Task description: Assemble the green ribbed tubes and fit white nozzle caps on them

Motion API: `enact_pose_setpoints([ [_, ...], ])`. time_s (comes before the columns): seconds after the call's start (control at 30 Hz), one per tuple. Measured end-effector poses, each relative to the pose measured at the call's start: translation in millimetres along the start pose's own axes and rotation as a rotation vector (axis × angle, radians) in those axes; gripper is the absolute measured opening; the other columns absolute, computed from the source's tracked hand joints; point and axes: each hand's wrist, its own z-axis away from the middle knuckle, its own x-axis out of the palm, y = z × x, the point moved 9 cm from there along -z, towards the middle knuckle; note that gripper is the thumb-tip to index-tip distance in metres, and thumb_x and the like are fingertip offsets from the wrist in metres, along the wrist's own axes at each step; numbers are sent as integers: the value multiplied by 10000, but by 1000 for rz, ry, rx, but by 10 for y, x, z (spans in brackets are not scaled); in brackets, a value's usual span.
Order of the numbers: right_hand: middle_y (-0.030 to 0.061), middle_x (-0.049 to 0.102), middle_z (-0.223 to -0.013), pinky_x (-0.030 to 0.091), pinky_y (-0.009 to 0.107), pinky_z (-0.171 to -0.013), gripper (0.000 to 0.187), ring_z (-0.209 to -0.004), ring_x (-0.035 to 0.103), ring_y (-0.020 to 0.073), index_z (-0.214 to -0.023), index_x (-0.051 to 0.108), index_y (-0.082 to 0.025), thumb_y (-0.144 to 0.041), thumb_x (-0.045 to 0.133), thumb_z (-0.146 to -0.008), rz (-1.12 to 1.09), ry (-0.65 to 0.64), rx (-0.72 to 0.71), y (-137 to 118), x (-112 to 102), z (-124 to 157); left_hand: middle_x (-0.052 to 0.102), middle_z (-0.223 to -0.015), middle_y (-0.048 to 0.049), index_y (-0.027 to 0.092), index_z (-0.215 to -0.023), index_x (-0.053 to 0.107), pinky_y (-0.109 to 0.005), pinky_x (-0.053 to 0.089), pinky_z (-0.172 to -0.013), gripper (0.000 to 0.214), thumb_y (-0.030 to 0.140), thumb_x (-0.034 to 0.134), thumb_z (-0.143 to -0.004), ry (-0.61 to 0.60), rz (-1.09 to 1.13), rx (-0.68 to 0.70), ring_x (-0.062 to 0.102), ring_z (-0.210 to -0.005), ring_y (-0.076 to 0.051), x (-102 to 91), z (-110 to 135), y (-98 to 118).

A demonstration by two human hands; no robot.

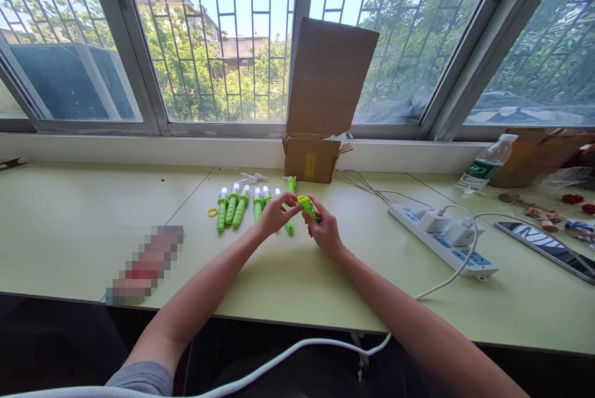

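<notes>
My right hand (324, 228) is closed around a green plastic piece (307, 207), held just above the table. A yellow ring (303, 199) sits at the end of that piece facing up and left. The thumb and fingers of my left hand (277, 214) are pinched together at the ring's edge. Most of the green piece is hidden by my fingers. Several ribbed green plastic sticks with clear and white ends (241, 206) lie behind and left of my hands. Another green stick (291, 185) lies near the box. A loose yellow ring (212, 212) rests left of the sticks.
An upright-lidded cardboard box (309, 159) stands at the back by the window. On the right are a power strip (441, 240) with cables, a phone (543, 246) and a water bottle (488, 163). A small clear plastic item (253, 177) lies behind the sticks.
</notes>
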Motion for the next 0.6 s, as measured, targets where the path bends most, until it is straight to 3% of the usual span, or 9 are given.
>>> enact_pose_setpoints([
  [0.6, -60, 509, -588, 392, 207, -335, 693, -373, 428, 72, -1353, 434, -182, -454, 621, -744, -161, -34, 100, 51, 58, 1, 646, -795, -5, 196, -855, 558, -232, 507, -605, 235, 414, 619, -793, 48, 58, -44, 640, -761, -132, -8, -13, -12],
])
